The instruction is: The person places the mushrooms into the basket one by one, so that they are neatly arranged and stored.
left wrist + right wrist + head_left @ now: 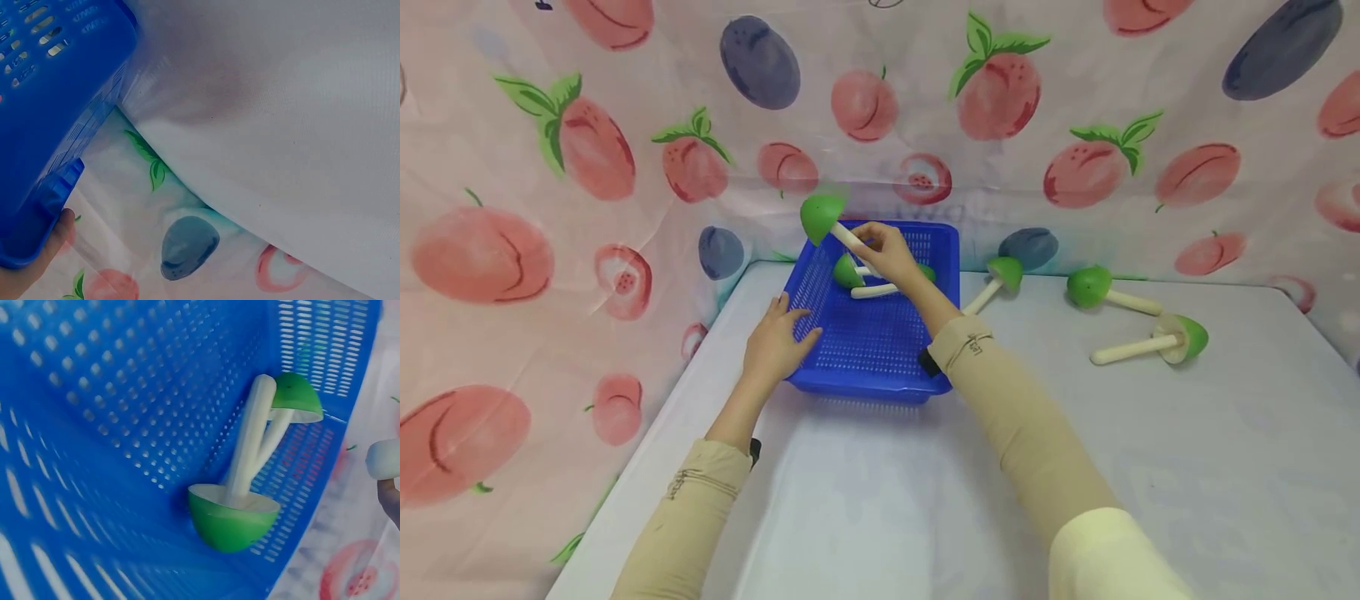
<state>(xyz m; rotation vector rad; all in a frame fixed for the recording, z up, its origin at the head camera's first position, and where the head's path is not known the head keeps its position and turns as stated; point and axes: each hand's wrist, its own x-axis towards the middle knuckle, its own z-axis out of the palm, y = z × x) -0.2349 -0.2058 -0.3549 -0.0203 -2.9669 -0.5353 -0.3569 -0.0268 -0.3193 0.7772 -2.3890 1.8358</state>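
Observation:
A toy mushroom with a green cap (822,217) and a white stem is held above the blue basket by my right hand (886,250), which pinches its stem. In the right wrist view, only the white stem's end (382,459) and a bit of a finger show at the right edge. My left hand (777,340) holds the left rim of the blue plastic basket (868,385), thumb toward the inside; a fingertip (59,234) shows against the rim in the left wrist view. Two more toy mushrooms (234,519) lie crossed inside the basket, partly hidden by my right hand in the head view.
Right of the basket, several toy mushrooms lie on the white table: one (1006,273) beside the basket wall, another (1090,287) farther right, and one (1191,340) nearer the front. A fruit-printed cloth (880,100) hangs behind and along the left side.

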